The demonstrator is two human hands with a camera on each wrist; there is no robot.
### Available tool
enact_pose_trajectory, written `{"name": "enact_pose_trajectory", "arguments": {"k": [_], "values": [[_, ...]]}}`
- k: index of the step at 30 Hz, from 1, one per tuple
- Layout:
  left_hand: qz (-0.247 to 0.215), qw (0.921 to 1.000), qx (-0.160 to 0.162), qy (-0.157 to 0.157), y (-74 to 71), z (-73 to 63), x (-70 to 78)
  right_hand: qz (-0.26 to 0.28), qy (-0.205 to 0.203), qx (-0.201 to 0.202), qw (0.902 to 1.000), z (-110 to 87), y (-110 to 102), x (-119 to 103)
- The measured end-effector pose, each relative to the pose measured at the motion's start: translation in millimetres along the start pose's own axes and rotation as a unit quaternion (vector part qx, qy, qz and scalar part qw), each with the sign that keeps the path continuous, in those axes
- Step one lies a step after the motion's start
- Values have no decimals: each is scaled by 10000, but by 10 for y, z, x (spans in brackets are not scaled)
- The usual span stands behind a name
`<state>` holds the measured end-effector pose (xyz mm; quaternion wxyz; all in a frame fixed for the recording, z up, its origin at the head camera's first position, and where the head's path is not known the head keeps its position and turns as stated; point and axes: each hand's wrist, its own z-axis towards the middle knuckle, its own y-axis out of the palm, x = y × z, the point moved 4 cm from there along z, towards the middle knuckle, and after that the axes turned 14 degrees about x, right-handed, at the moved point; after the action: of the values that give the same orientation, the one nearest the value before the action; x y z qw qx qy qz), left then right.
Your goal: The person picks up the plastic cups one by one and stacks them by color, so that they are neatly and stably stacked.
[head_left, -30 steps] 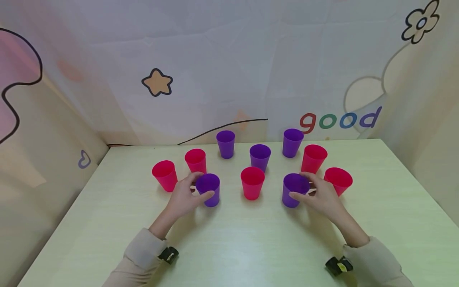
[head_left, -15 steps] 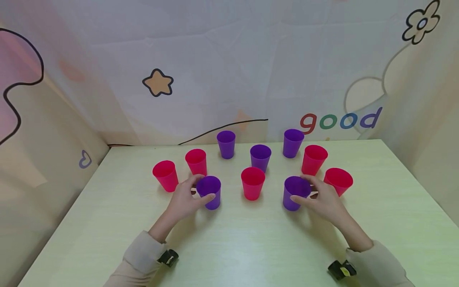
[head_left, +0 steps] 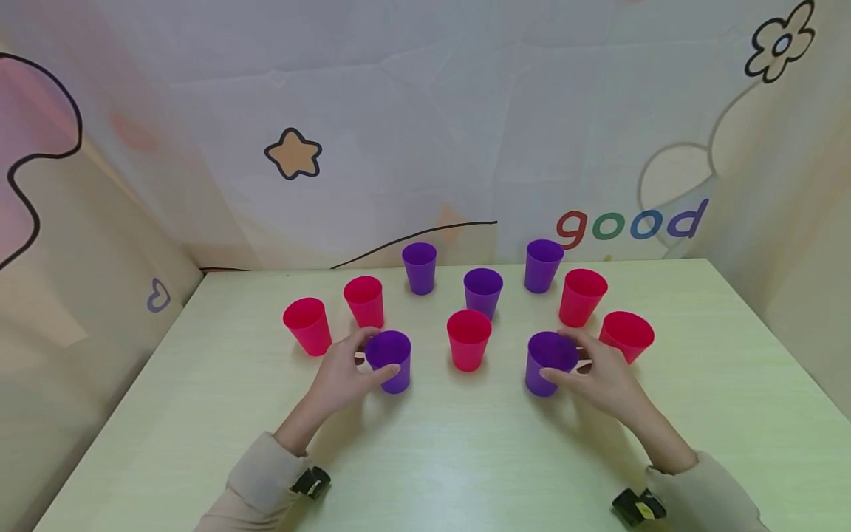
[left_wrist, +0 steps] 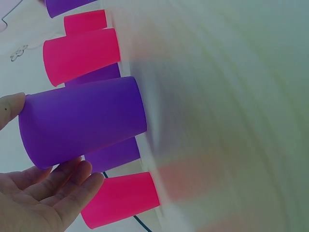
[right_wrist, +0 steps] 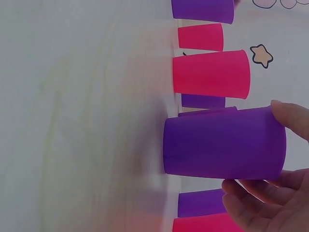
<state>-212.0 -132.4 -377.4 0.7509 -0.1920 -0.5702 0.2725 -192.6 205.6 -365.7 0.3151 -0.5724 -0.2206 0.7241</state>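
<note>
Two purple cups stand at the front of the group, one in each hand. My left hand (head_left: 346, 373) grips the left purple cup (left_wrist: 84, 121) near its rim, thumb on the near side and fingers on the far side. In the same way my right hand (head_left: 601, 373) holds the right purple cup (right_wrist: 224, 145) by its upper part. Both cups are upright, mouths up, bases at or very near the table. A red cup (head_left: 468, 341) stands between them, slightly farther back, touched by neither hand.
Behind are three more purple cups, the middle one (head_left: 483, 290) partly hidden by the red cup. Two red cups flank each side, such as the far left one (head_left: 308, 326) and the far right one (head_left: 626, 336). A printed cloth (head_left: 425, 133) hangs behind the pale table (head_left: 465, 458).
Both hands have drawn their purple cups slightly toward the near edge, away from the cups behind. The other cups stay where they were.
</note>
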Motion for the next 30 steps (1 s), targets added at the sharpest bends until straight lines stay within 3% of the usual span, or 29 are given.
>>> {"name": "enact_pose_trajectory", "arguments": {"k": [30], "values": [[-222, 9994, -184, 213, -15, -107, 41, 9, -252, 0, 9997, -139, -30, -22]]}}
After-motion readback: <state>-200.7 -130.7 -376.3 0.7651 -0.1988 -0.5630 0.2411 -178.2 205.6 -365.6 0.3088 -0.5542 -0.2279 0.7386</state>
